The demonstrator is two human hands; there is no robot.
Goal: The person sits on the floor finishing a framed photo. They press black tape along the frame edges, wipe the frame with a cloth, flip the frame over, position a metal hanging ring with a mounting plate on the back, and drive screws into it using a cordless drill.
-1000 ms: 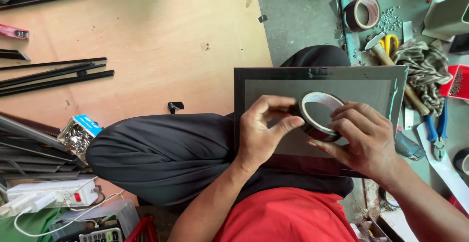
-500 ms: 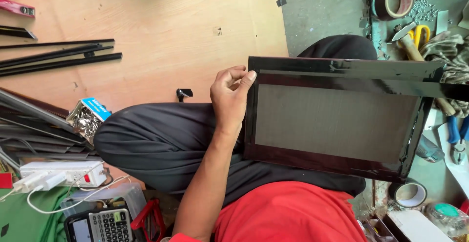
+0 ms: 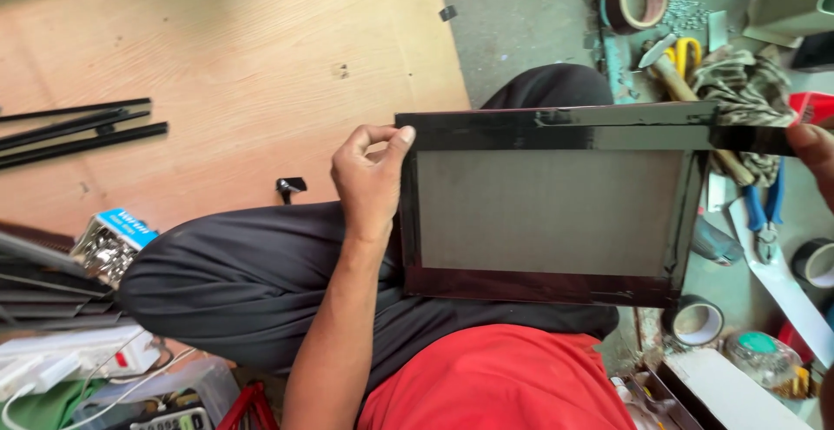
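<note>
Now left hand (image 3: 369,182) fingers pinch the frame's (image 3: 556,287) corner; right hand (image 3: 817,148) grips black tape (image 3: 747,139).

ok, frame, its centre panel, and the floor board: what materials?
Frame: dark glossy strips, likely plastic or coated metal; glare shows. Panel: matte grey, mesh or board, unclear. Board: bare plywood by grain and knot. Left hand pinches a corner.

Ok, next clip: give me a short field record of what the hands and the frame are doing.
left hand: pinches the top left corner of the framed panel
right hand: at the picture's right edge, holds the end of the black tape strip
tape strip: lies along the frame's top edge
support: panel rests over the lap
nearby: tape rolls, pliers
</note>
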